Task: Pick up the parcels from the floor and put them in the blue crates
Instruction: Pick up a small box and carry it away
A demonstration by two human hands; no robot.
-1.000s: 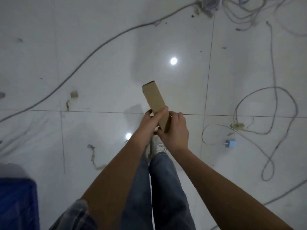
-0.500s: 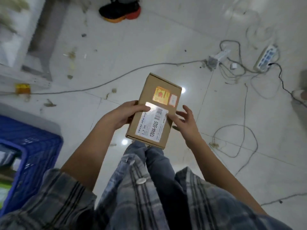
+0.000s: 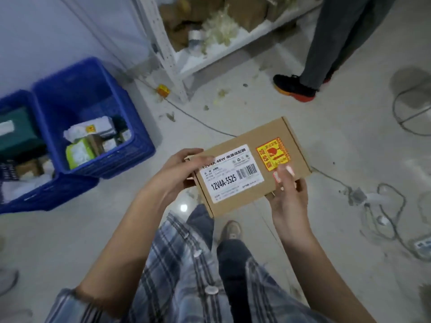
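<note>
I hold a flat brown cardboard parcel (image 3: 268, 138) with a white barcode label and a yellow-red sticker, face up above my legs. My left hand (image 3: 179, 173) grips its left end, thumb on top. My right hand (image 3: 288, 194) holds its near right edge, fingers underneath and thumb on the top face. Two blue crates stand on the floor to the left: the nearer-to-wall crate (image 3: 140, 145) holds several small parcels, and the left crate (image 3: 46, 192) also has parcels in it.
A white metal shelf (image 3: 168, 54) with boxes and packing stands at the back. Another person's leg and black-red shoe (image 3: 293, 88) are at the upper right. Cables and a power strip (image 3: 382, 206) lie on the floor to the right.
The view has swung left and up, bringing both blue crates and the shelf into sight. The parcel has turned from end-on to flat and label-up, and is rotated more sideways in both hands.
</note>
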